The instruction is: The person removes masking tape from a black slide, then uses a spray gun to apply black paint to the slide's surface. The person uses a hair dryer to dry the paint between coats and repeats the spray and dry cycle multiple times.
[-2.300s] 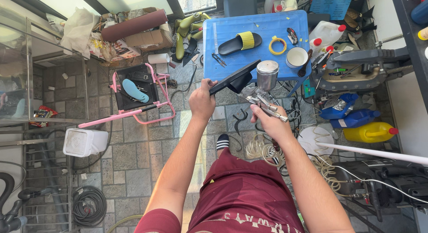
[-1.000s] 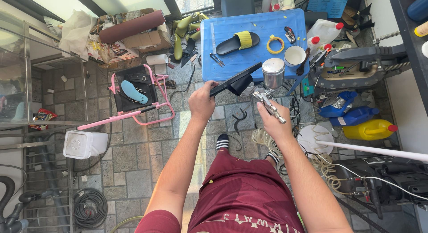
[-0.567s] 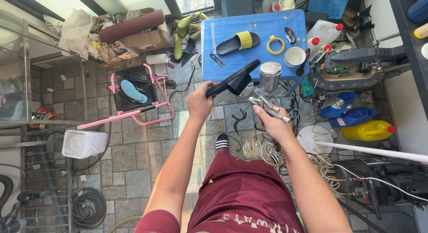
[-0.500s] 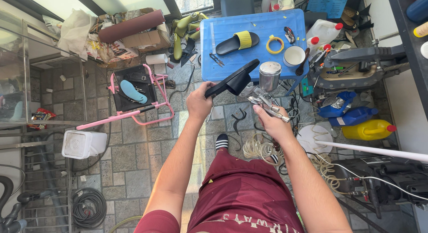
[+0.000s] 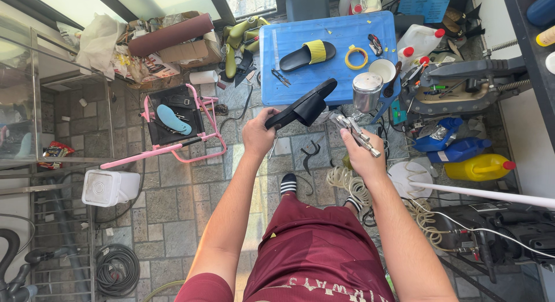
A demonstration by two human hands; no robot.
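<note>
Little changed since half a second ago: black slide sandal (image 5: 303,108) tipped a touch higher, metal spray gun with a steel cup (image 5: 359,120) kept at the same spot. Left hand (image 5: 258,133) closed around the sandal's heel end, just above centre of the frame, toe end raised toward the blue plastic table (image 5: 289,76). Right hand (image 5: 359,152) wrapped on the spray gun's handle, right of centre, nozzle close beside the sandal's strap. Coiled pale air hose (image 5: 350,186) hanging below the right wrist. On the table, upper middle: second black sandal with a yellow strap (image 5: 308,53), yellow tape ring (image 5: 356,57), white cup (image 5: 382,70). Yellow jug (image 5: 477,166) at right edge, pink metal frame (image 5: 173,134) at left.
</note>
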